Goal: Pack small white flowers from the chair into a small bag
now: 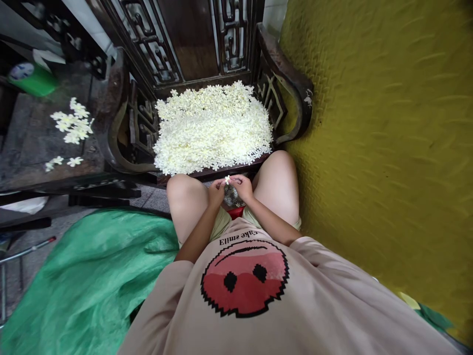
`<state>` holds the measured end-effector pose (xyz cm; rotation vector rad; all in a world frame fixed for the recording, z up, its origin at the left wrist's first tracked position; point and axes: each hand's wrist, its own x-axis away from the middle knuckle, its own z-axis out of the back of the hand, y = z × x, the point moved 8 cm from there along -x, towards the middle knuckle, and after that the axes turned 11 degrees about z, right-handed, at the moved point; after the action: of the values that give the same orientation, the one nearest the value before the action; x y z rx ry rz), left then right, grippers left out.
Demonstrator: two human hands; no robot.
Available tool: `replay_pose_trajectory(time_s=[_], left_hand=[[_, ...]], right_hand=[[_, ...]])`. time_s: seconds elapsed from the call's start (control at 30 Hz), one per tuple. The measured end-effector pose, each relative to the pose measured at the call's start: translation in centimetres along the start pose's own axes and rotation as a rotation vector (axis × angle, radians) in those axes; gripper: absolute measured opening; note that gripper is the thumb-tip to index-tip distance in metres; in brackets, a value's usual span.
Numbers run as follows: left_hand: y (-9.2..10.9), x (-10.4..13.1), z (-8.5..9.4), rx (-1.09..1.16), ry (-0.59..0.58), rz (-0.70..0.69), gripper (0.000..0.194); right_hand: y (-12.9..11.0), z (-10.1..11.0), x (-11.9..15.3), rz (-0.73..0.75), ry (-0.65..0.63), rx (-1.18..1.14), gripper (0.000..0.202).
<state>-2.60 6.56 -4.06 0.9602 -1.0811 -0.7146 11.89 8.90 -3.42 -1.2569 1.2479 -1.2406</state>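
Note:
My left hand and my right hand meet between my knees, fingertips pinched together around one small white flower. Just beyond them, a thick layer of white flowers covers the seat of a dark carved wooden chair. Under my hands there is a greyish, shiny thing that I cannot make out clearly.
On the left, a dark wooden surface bears loose white flowers and a green roll. Green sheeting lies at the lower left. A yellow textured wall stands close on the right.

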Motion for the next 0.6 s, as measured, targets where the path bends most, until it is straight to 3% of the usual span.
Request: replay_pose_trajectory(time_s=[0.1, 0.33, 0.6], left_hand=[[-0.3, -0.2, -0.1, 0.031, -0.008, 0.035, 0.018], [-1.6, -0.4, -0.7, 0.271, -0.113, 0.201, 0.021], [-2.0, -0.2, -1.2, 0.369, -0.217, 0.319, 0.025]], right_hand=[[0.2, -0.2, 0.0, -0.009, -0.019, -0.001, 0.026], [1.8, -1.0, 0.5, -0.246, -0.091, -0.206, 0.031], [2.1, -1.3, 0.9, -0.371, -0.090, -0.336, 0.026]])
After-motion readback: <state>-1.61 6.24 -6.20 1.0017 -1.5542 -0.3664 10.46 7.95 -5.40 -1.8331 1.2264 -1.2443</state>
